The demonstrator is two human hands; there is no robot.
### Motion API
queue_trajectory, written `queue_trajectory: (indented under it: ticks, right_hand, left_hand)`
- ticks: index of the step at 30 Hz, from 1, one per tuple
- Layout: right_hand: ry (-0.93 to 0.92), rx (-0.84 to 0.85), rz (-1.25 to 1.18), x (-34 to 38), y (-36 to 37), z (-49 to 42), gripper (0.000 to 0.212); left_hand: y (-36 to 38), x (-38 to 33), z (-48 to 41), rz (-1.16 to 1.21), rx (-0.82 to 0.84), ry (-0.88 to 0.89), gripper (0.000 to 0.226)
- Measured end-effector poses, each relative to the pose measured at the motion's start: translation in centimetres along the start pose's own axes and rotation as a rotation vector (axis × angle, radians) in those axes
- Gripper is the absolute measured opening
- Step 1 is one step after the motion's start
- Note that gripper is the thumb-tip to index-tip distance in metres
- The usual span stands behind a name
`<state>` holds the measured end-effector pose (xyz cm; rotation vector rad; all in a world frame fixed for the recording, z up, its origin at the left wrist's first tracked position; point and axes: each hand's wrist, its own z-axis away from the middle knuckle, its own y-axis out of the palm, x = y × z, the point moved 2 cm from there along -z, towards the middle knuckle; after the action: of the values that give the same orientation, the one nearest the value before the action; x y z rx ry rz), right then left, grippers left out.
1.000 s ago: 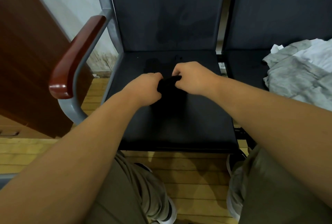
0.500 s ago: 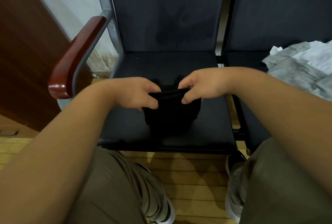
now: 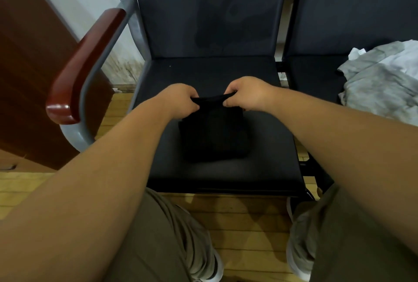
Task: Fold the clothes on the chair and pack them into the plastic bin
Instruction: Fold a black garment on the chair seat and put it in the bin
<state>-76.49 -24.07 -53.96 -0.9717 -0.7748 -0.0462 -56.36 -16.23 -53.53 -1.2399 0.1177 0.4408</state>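
Chair: dark padded seat and back on a grey metal frame.
Grey clothes: soft, creased, crumpled heap to the right of the chair's seat.
Armrest: curved, glossy red-brown wood at the seat's left side.
Black garment: folded into a compact block, lying mid-seat with its far edge lifted.
Left hand: knuckles up, fingers curled, pinching the garment's far-left corner above the seat.
Right hand: knuckles up, fingers curled, gripping the far-right corner.

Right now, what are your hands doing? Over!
Left hand, right hand both pinch black garment at its top edge. It lies folded small on chair seat. Grey clothes heaped on next seat; bin not in view.
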Motion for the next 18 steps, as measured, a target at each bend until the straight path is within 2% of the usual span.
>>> queue_trajectory:
  ticks: [3, 5, 7, 10, 13, 14, 16, 18]
  right_hand:
    - [-0.013, -0.029, 0.127, -0.8, 0.8, -1.2, 0.013]
    - [-0.031, -0.028, 0.259, -1.3, 1.3, -1.8, 0.023]
    - [-0.031, -0.012, 0.319, -1.7, 1.6, -2.2, 0.032]
    - [-0.027, 0.019, 0.284, -2.0, 1.7, -2.2, 0.037]
    - [-0.047, 0.035, 0.306, -2.2, 1.7, -2.1, 0.054]
    - [-0.045, 0.042, 0.300, -2.2, 1.8, -2.0, 0.060]
    - [-0.009, 0.069, 0.288, -2.0, 1.9, -1.8, 0.068]
    - [0.037, 0.112, 0.317, -1.7, 1.9, -1.4, 0.062]
  left_hand:
    - [1.3, 0.4, -1.6, -0.070, 0.076, -0.042, 0.011]
    - [1.6, 0.3, -2.4, -0.103, 0.094, -0.056, 0.019]
    - [1.6, 0.3, -2.9, -0.137, 0.112, -0.097, 0.037]
    - [1.5, 0.4, -3.1, -0.186, 0.166, -0.142, 0.075]
    - [1.4, 0.7, -2.9, -0.135, 0.131, -0.127, 0.092]
    - [1.5, 0.7, -2.7, -0.116, 0.132, -0.128, 0.090]
    - [1.7, 0.6, -2.4, -0.092, 0.168, -0.129, 0.074]
    - [1.9, 0.5, -2.0, -0.047, 0.216, -0.111, 0.052]
